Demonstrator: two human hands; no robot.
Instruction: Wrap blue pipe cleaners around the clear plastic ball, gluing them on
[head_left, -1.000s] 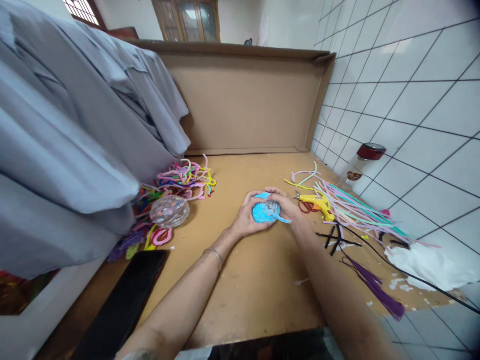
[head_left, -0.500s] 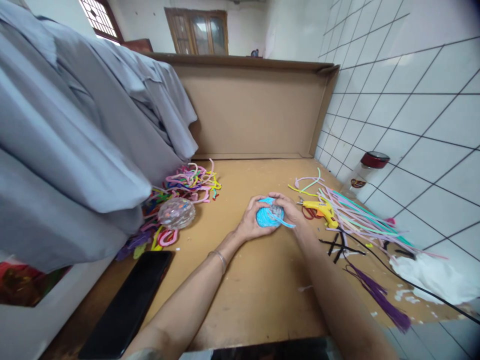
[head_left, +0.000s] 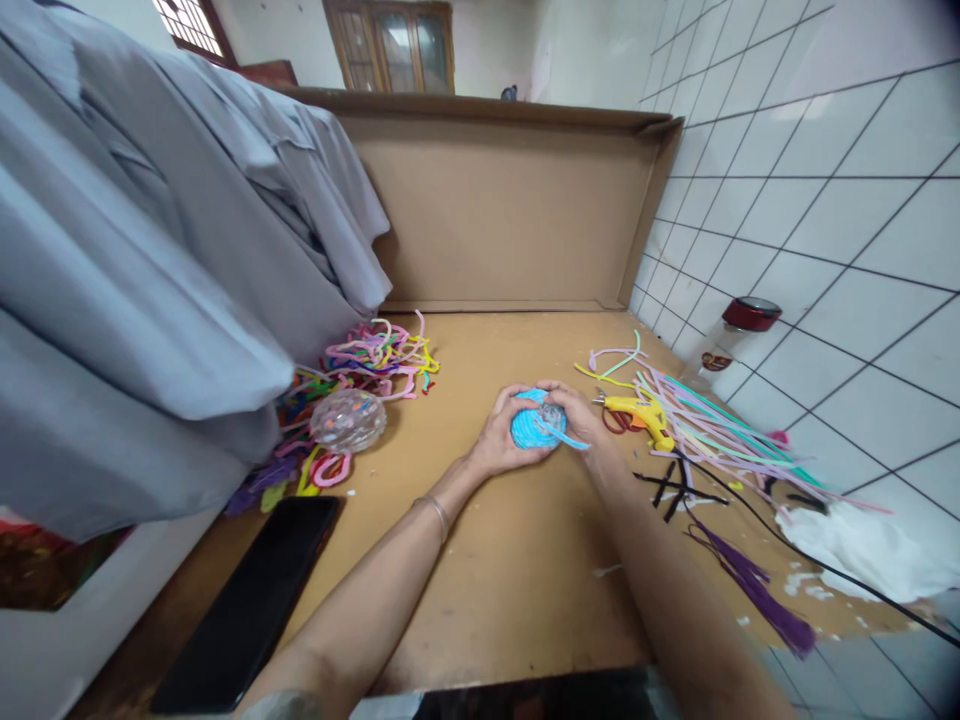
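Note:
Between my hands is a round ball wrapped in bright blue pipe cleaner [head_left: 528, 430], with a greyish patch of its core showing at the upper right. A loose blue end sticks out toward the lower right. My left hand [head_left: 496, 437] is curled around the ball's left side and underside, its thumb across the top. From the right, my right hand [head_left: 576, 408] closes on the ball, fingers over its far edge; its fingertips are partly hidden. The yellow glue gun [head_left: 639, 415] lies just right of my right hand, over red-handled scissors [head_left: 616, 421].
At left are a faceted clear bowl [head_left: 348, 420], tangled colourful pipe cleaners [head_left: 375, 360], a black phone [head_left: 251, 600] and hanging grey cloth [head_left: 187, 250]. Straight pipe cleaners [head_left: 720, 430], a purple tassel [head_left: 757, 595], white tissue [head_left: 862, 550] and a red-lidded jar [head_left: 724, 345] lie along the right.
The whole view has shifted slightly. Both hands keep their grip on the blue-wrapped ball, with hardly any change in pose.

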